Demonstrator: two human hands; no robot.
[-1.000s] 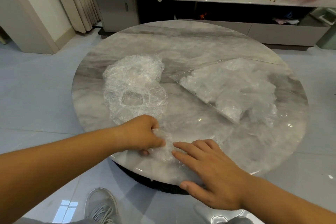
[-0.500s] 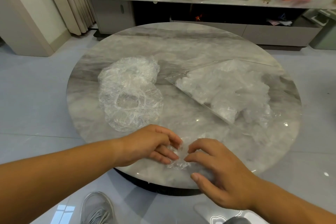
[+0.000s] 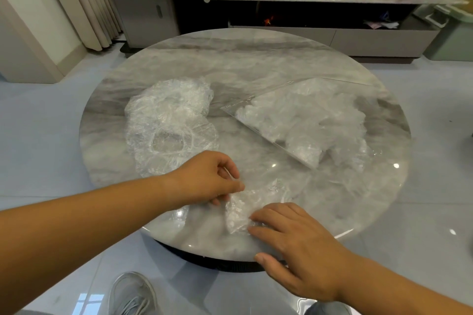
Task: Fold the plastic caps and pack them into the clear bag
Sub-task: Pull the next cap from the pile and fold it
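1. Plastic cap: one crumpled, see-through cap lies on the near edge of the round tabletop, between the two hands and partly gathered into a narrow strip.
2. Step in hand, as I judge it: folding this one cap. It is not yet compact enough to pack.
3. Left hand: the fingers are curled and the thumb and fingertips pinch the far end of the cap.
4. Right hand: the fingers are nearly straight and spread. Their tips press the near end of the cap flat against the tabletop, and the thumb hangs past the table's rim.
5. The next move probably calls for bringing the pinched end over towards the pressed end and flattening the fold. The thin film looks springy, so it would need holding down or it may puff open again.
6. The clear bag lies further back on the right and already holds a heap of white film. Its mouth cannot be made out, so finding the opening comes before packing.
7. The pile of loose caps sits further back on the left, just beyond the left hand, with more caps waiting to be folded.
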